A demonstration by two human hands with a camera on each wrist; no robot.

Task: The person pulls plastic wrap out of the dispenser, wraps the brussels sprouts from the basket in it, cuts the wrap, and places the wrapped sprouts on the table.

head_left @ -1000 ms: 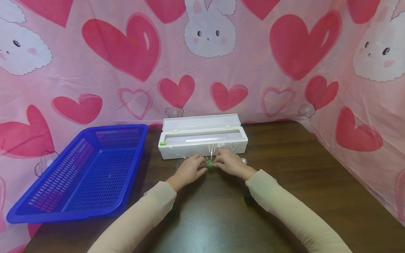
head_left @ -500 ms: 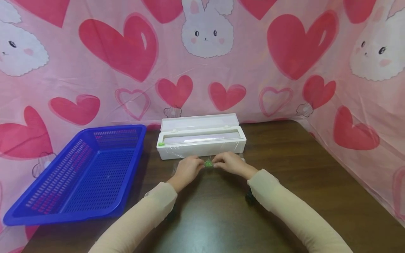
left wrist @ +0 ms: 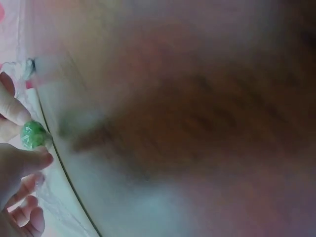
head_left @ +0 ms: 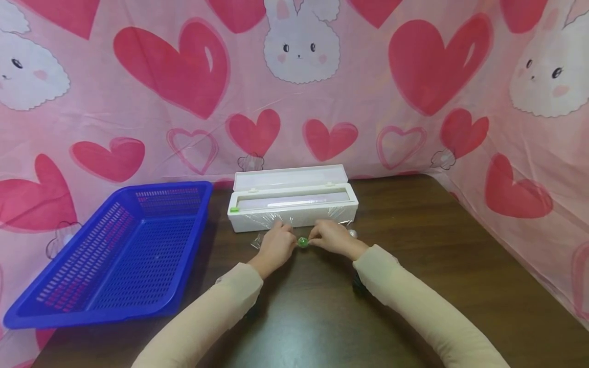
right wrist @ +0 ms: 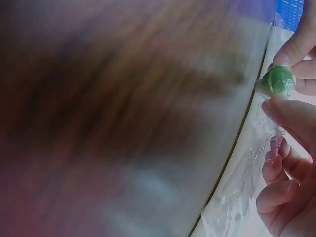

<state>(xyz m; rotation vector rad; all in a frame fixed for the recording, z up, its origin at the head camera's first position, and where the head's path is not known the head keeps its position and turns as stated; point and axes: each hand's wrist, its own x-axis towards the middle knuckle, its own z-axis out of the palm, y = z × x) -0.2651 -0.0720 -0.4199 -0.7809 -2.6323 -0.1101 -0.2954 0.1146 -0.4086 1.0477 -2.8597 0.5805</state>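
A small round green ball (head_left: 302, 242) wrapped in clear cling film lies between my two hands, just before the white box. My left hand (head_left: 277, 245) pinches the film on the ball's left side. On the other side my right hand (head_left: 332, 237) pinches it between thumb and finger. Up close, in the right wrist view, the green ball (right wrist: 279, 81) looks smooth and shiny, with loose cling film (right wrist: 236, 197) hanging by the right fingers. A crumpled bit of film (head_left: 257, 242) sticks out left of the left hand.
The white cling film dispenser (head_left: 292, 217) stands behind the hands, lid raised, with a green slider (head_left: 235, 209) at its left end. A blue perforated basket (head_left: 184, 271) sits on the left. A small silvery-white thing (head_left: 353, 233) lies behind my right hand on the brown table (head_left: 414, 245).
Both hands stay at the green ball, shifting slightly and working the film at its sides. The ball has come slightly nearer to me.
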